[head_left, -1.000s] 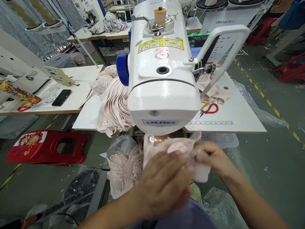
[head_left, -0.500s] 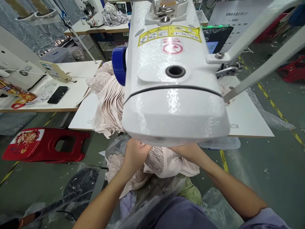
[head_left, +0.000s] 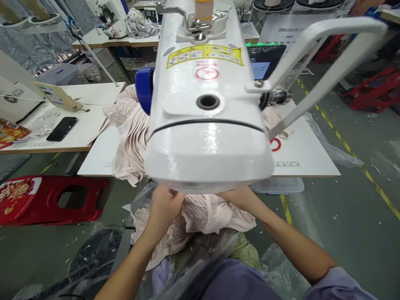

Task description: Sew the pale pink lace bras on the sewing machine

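A beige lace bra (head_left: 215, 212) hangs over the table's front edge, below the white sewing machine (head_left: 209, 154). My left hand (head_left: 167, 206) is closed, thumb against curled fingers, on the bra's left part. At its right part, my right hand (head_left: 239, 198) lies on the fabric; the machine head covers its fingertips, so its grip does not show fully. More beige lace fabric (head_left: 170, 241) bunches beneath my left hand, above clear plastic over my lap. The needle area is hidden behind the machine head.
A stack of beige bra pieces (head_left: 133, 141) lies left of the machine. On the right are red-handled scissors (head_left: 275, 144). The left table holds a black phone (head_left: 61, 128). A red stool (head_left: 53, 200) stands at left; a clear plastic tray (head_left: 281, 186) sits under the table's right side.
The head view has turned slightly right, so the machine and tables sit further left. The red scissor handle now shows. Both hands stay at the bra, with little movement of their own.
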The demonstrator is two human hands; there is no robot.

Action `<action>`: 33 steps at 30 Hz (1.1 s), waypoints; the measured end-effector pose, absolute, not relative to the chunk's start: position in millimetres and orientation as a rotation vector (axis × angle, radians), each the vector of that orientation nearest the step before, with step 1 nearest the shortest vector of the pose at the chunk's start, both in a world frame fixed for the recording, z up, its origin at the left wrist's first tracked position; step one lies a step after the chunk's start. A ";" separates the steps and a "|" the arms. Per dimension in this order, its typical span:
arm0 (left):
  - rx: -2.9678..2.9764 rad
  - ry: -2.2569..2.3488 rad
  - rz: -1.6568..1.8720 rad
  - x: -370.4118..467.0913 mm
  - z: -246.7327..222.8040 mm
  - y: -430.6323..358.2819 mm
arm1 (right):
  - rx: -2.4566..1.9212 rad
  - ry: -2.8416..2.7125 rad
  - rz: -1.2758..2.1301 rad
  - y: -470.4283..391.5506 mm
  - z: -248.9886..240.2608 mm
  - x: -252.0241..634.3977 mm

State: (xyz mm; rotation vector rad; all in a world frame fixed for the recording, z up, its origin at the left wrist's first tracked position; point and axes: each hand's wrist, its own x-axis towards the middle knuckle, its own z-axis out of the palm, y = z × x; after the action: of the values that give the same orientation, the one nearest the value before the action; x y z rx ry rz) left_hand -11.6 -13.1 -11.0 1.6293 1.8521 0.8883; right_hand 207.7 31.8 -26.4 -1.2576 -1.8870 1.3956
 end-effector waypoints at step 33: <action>2.228 1.714 0.673 -63.7 -122.4 -87.6 | -1.556 -1.872 1.323 -21.4 -51.9 304.1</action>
State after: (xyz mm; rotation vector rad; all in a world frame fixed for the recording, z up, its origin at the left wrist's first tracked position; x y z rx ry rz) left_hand -63.7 -87.6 -122.4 2.2277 1.7136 0.6730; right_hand 304.1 -21.4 -51.9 -1.5558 -1.8722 1.3226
